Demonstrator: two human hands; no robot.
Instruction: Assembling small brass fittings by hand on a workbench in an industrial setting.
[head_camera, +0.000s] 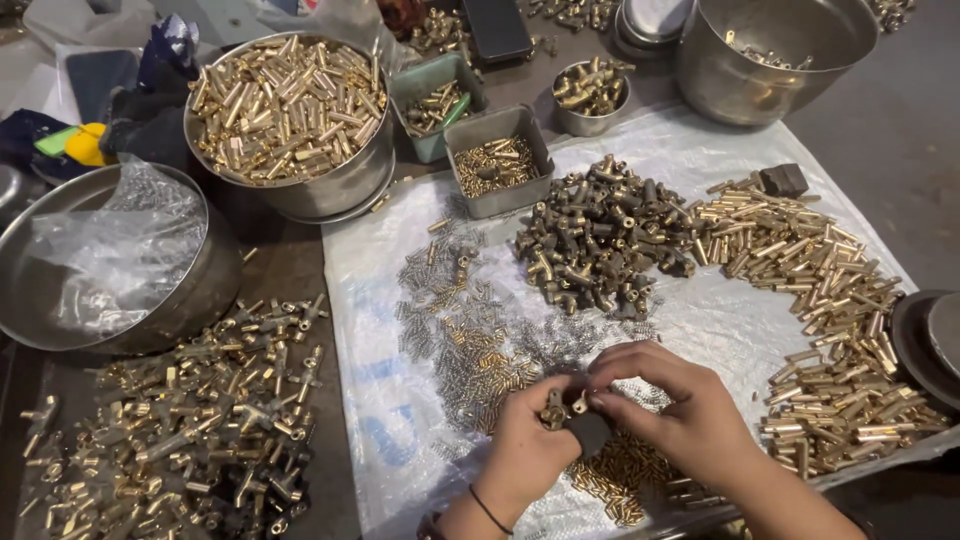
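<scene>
My left hand (525, 450) grips a small brass fitting (556, 410) with a dark rubbery piece (590, 432) below it. My right hand (680, 410) pinches the top of the same fitting with thumb and forefinger. Both hands hover over a white plastic sheet (390, 420). Under them lie small brass pins (620, 475) and a spread of tiny steel springs (460, 330). A heap of dark brass valve bodies (600, 235) lies beyond the hands, and a curved band of brass tubes (830, 310) runs down the right.
A steel bowl full of brass tubes (285, 110) stands at back left, an empty-looking steel bowl with plastic film (110, 260) at left, a large steel pot (770, 55) at back right. Small grey trays (497, 160) hold tiny parts. Assembled brass fittings (190, 420) cover the table's left front.
</scene>
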